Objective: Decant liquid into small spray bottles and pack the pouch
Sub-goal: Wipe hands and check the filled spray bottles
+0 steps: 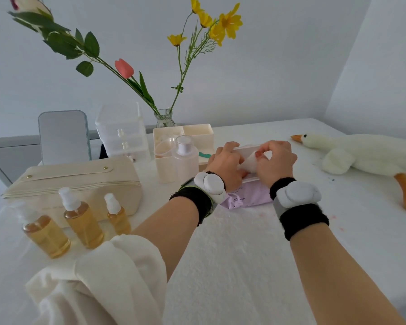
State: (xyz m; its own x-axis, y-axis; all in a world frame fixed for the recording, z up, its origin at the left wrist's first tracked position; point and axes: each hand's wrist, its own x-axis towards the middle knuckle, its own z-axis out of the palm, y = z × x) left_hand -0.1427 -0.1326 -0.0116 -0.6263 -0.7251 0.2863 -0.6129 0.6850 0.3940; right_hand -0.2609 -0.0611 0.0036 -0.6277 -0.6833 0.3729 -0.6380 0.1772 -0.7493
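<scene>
Three small spray bottles [83,221] with white pump heads hold amber liquid at the front left. Behind them lies a cream zipped pouch [80,181], closed. A larger clear bottle [185,158] stands upright mid-table and looks empty. My left hand [227,165] grips the near edge of a white flat box [246,150]. My right hand [275,160] pinches a white cotton pad [250,164] over that box. A lilac wipes pack [249,195] lies under my wrists.
A cream organiser tray [197,132], clear mini drawers [122,134], a mirror [63,137] and a glass vase [164,118] of flowers stand at the back. A plush goose [366,156] lies at the right. A white fluffy cloth [232,254] covers the table.
</scene>
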